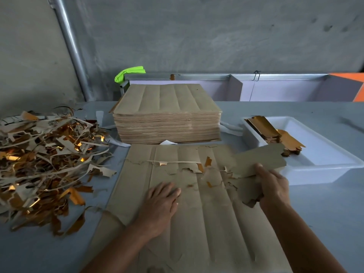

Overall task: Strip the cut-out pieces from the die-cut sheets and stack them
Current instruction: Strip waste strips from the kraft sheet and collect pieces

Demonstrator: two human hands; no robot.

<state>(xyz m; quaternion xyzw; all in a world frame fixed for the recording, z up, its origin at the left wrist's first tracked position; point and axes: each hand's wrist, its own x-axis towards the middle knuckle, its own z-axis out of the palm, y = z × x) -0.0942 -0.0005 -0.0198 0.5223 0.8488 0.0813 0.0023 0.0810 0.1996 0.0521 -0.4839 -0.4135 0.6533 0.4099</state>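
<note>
A brown die-cut sheet [206, 223] lies flat on the table in front of me, torn across its upper half. My left hand [159, 205] presses flat on the sheet near its middle. My right hand [273, 186] grips a cut-out piece [260, 160] lifted at the sheet's right edge, pointing toward the white tray [334, 166]. In that tray lies a stack of cut-out pieces [275, 134], gold on one side. A tall pile of die-cut sheets [167, 119] stands behind the working sheet.
A heap of brown and gold waste strips [45, 160] covers the table's left side. A grey wall and a metal pipe [72, 48] stand behind. A green cloth [128, 72] hangs on the rail at the back.
</note>
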